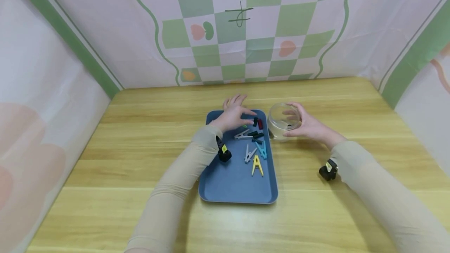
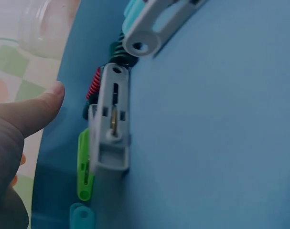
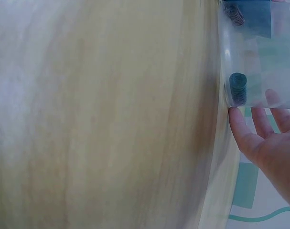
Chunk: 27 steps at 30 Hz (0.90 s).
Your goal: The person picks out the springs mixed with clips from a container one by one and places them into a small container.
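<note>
My left hand (image 1: 233, 116) is over the far end of a blue tray (image 1: 239, 192), fingers spread and holding nothing; its thumb shows in the left wrist view. Near it in the tray lie a grey clothespin (image 2: 113, 155), a green clothespin (image 2: 83, 171), a red coiled piece (image 1: 260, 123) and several dark coiled pieces (image 1: 259, 135). Closer to me are another grey clothespin (image 1: 249, 155), a blue clothespin (image 1: 262, 150) and a yellow clothespin (image 1: 256, 160). My right hand (image 1: 307, 127) grips a clear jar (image 1: 279, 132) around its side, right of the tray. Inside, a dark green coiled piece (image 3: 238, 88) shows.
A wooden table (image 1: 123, 159) carries the tray and jar. Behind it hangs a checked green and white cloth (image 1: 228, 56), with pale cloth walls at both sides. Each wrist wears a small black camera (image 1: 224, 153).
</note>
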Each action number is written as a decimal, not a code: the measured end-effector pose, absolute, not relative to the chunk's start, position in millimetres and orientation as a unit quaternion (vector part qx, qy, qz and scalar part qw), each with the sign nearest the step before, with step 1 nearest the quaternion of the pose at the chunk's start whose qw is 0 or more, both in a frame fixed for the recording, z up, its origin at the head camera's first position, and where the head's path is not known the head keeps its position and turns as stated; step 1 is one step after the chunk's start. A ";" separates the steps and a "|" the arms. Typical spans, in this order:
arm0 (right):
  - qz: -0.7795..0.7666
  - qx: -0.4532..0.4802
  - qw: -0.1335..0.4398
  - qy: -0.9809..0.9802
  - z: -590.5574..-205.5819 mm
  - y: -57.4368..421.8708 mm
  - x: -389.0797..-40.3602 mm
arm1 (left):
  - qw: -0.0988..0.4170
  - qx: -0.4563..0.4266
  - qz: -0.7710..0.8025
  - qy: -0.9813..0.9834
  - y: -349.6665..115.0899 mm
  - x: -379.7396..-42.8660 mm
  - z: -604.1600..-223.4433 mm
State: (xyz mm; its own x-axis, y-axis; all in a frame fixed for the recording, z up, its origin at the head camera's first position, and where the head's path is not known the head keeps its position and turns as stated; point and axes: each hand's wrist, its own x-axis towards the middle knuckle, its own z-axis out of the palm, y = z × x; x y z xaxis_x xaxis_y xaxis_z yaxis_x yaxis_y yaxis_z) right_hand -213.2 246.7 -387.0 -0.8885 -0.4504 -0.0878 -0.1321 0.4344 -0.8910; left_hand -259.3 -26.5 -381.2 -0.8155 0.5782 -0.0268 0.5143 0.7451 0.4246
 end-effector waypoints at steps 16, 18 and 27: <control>-0.507 -0.168 0.155 0.831 -387.4 247.2 -212.4 | 0.064 0.276 0.149 0.947 -20.0 -262.6 -396.5; -0.505 -0.170 0.156 0.832 -387.0 246.9 -212.3 | 0.064 0.273 0.142 0.949 -19.2 -262.6 -397.5; -0.498 -0.173 0.160 0.834 -385.6 245.9 -212.5 | 0.074 0.259 0.147 0.952 -17.7 -261.8 -398.9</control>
